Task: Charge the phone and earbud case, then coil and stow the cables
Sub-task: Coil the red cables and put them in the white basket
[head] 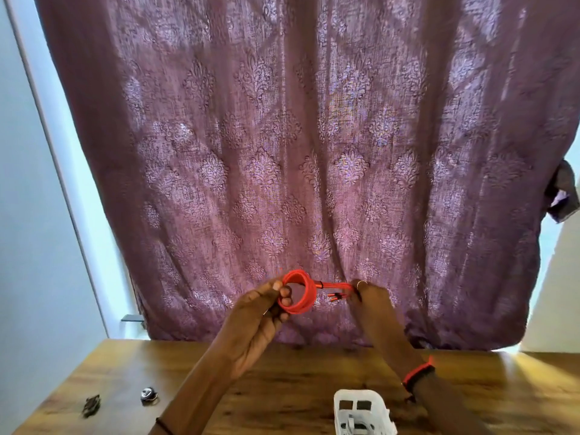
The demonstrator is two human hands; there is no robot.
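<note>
1. Left hand is gripping the red cable coil, thumb and fingertips curled through the loop, likely so the turns can't spring apart.
2. Right hand is pinching the loose tail just right of the coil and pulling it taut, probably for the next wrap.
3. Connector ends are dangling between the two hands.
4. Everything is hanging in the air above the table; the white basket is sitting well below the hands, looking like the stow spot.

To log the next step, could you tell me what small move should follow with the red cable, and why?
Probably wind the loose tail round the coil. The left hand holds the red cable already looped, while the right hand pinches its short straight end, connectors hanging free.
</note>
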